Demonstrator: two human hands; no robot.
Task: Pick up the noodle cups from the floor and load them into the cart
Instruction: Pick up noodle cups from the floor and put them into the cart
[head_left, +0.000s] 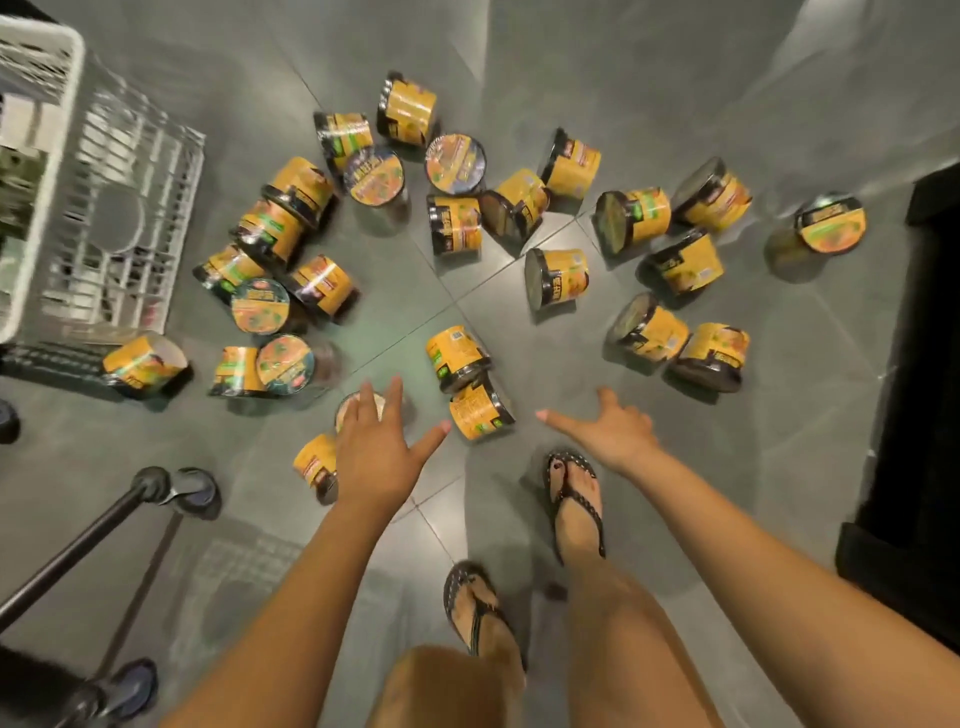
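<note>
The white cart stands at the left on the grey tiled floor; yellow noodle cups lie scattered over the floor to its right, most tipped on their sides with their axes pointing all ways, a few upright with lids up; the left hand hangs over the nearest cups, its grip wide, fingers spread, holding nothing; the right hand is likewise spread and empty; a dark fixture lines the right edge.

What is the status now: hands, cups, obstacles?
Left hand and right hand open, empty, over the floor. Yellow round noodle cups with black rims scattered on grey tiles, none held. Nothing blocks them.
</note>
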